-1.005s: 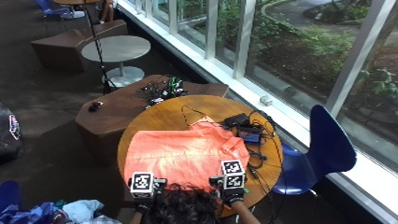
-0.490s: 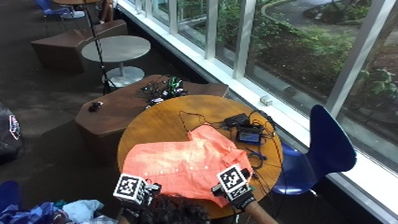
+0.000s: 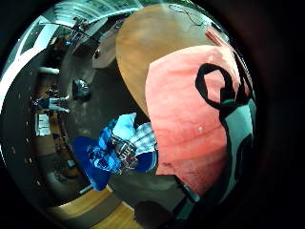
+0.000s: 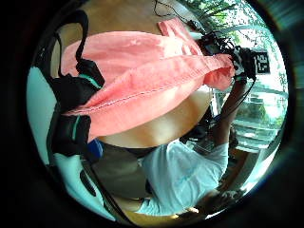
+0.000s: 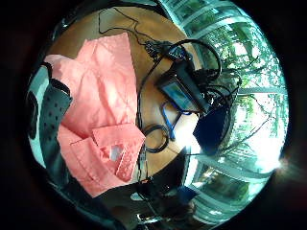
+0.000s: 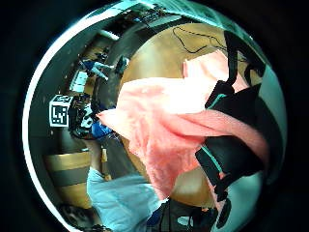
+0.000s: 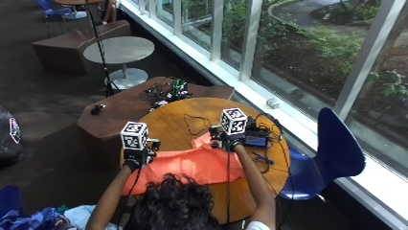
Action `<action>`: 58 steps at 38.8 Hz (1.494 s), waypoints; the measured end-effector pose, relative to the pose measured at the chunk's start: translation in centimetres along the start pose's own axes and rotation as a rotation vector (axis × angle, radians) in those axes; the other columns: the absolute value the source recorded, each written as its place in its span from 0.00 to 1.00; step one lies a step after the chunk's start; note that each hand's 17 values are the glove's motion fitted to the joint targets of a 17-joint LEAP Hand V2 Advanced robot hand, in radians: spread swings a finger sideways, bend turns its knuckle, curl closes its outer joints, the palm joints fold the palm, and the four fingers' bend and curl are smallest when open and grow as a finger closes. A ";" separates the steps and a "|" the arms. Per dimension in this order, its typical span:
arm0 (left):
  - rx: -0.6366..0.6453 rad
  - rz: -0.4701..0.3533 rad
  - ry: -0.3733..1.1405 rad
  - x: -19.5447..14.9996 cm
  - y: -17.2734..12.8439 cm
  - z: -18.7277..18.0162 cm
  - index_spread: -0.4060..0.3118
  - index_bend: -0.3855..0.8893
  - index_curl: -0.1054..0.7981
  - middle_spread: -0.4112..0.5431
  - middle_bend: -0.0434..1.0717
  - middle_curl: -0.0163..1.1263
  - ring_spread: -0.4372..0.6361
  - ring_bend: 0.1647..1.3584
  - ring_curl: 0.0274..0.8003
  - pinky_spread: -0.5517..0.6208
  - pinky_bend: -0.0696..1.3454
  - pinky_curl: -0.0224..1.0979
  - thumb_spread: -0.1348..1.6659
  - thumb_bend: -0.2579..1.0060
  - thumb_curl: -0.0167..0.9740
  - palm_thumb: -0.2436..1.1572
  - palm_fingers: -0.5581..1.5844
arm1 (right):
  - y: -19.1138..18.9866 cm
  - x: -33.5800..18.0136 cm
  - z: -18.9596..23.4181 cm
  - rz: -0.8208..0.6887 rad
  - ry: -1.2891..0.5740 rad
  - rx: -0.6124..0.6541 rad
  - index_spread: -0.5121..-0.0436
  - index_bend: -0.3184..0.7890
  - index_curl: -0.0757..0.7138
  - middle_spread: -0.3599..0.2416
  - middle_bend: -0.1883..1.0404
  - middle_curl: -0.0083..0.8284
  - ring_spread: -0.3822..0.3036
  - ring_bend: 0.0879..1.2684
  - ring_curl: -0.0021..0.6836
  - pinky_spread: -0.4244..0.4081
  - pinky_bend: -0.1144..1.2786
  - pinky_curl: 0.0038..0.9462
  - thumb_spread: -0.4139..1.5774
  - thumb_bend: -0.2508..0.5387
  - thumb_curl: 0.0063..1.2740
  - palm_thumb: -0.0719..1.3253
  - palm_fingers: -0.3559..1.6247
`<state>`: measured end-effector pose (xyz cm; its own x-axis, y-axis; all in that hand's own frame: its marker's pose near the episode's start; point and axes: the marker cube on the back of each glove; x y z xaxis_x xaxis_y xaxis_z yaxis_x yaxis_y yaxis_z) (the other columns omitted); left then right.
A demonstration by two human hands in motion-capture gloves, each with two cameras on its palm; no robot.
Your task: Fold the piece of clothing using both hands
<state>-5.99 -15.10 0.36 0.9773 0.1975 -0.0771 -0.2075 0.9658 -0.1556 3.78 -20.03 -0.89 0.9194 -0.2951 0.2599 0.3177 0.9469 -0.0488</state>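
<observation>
Counter: a round wooden counter (image 7: 172,122) stands beside a long wall of windows (image 7: 300,43), with a low brown bench (image 7: 115,112) touching its far-left side.
Room: dark floor; a small round grey table (image 7: 119,49) stands well apart beyond the bench; a blue chair (image 7: 334,148) sits at the counter's right edge.
Clothing: an orange garment (image 7: 191,165) is held up in the air over the near half of the counter, stretched between both hands, its lower part hanging toward the person.
Left hand (image 7: 135,158): its fingers pinch the garment's left upper edge.
Right hand (image 7: 228,140): its fingers grip the garment's right upper edge.
Edges: a dark device with tangled cables (image 7: 258,140) lies on the counter's right side, just beside the right hand.
Open room: bare wood shows on the counter's far-left part.
</observation>
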 end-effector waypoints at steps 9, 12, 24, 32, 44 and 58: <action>-0.142 -0.045 0.051 -2.0 -8.3 5.3 0.10 0.44 0.55 0.05 0.42 0.45 0.01 0.54 0.54 0.14 0.40 0.39 0.70 0.23 0.41 0.75 0.88 | -5.5 0.3 2.4 0.077 0.031 0.044 0.38 0.44 0.57 0.13 0.58 0.59 0.19 0.65 0.71 0.03 0.47 0.41 0.74 0.31 0.25 0.62 0.91; -0.165 -0.056 0.041 -2.4 -10.0 7.1 0.10 0.44 0.56 0.05 0.42 0.45 0.01 0.55 0.55 0.14 0.39 0.39 0.70 0.22 0.41 0.75 0.88 | -7.3 1.1 3.5 0.108 0.061 0.043 0.38 0.46 0.59 0.14 0.60 0.60 0.20 0.66 0.72 0.04 0.48 0.42 0.73 0.29 0.25 0.61 0.92; 0.146 -0.239 0.032 -2.5 -8.3 5.0 0.12 0.40 0.57 0.05 0.45 0.46 0.02 0.56 0.55 0.16 0.38 0.40 0.71 0.19 0.40 0.77 0.86 | -5.9 2.4 1.7 0.260 0.027 0.232 0.43 0.48 0.63 0.20 0.65 0.61 0.21 0.64 0.73 0.05 0.46 0.42 0.69 0.30 0.26 0.63 0.87; 0.610 -0.185 -0.168 -2.7 -6.4 4.9 0.20 0.39 0.53 0.10 0.38 0.45 0.06 0.42 0.51 0.24 0.36 0.41 0.71 0.19 0.40 0.77 0.71 | 4.8 5.1 0.8 0.498 0.048 0.540 0.41 0.49 0.66 0.16 0.47 0.54 0.17 0.44 0.63 0.12 0.49 0.42 0.66 0.32 0.32 0.72 0.76; 0.151 -0.185 -0.124 -0.6 -3.6 13.8 0.26 0.43 0.53 0.18 0.23 0.40 0.22 0.26 0.44 0.40 0.25 0.39 0.75 0.14 0.33 0.55 0.57 | 13.5 7.3 7.6 0.949 0.021 0.235 0.49 0.16 0.41 0.31 0.41 0.53 0.25 0.55 0.67 0.15 0.64 0.47 0.77 0.16 0.27 0.42 0.74; 0.095 -0.185 -0.001 -1.1 -3.9 15.0 0.37 0.43 0.53 0.41 0.16 0.33 0.52 0.22 0.40 0.64 0.31 0.40 0.89 0.18 0.20 0.29 0.42 | 12.4 8.1 9.0 0.977 -0.311 0.451 0.50 0.53 0.39 0.33 0.31 0.52 0.21 0.52 0.65 0.13 0.65 0.47 0.76 0.47 0.32 0.57 0.79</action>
<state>-5.56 -16.52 15.85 0.9984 0.0149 -0.0547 -0.0189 0.9971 -0.0732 13.08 -9.58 9.32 0.6102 0.5850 0.5342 -0.6799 0.7328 -0.0259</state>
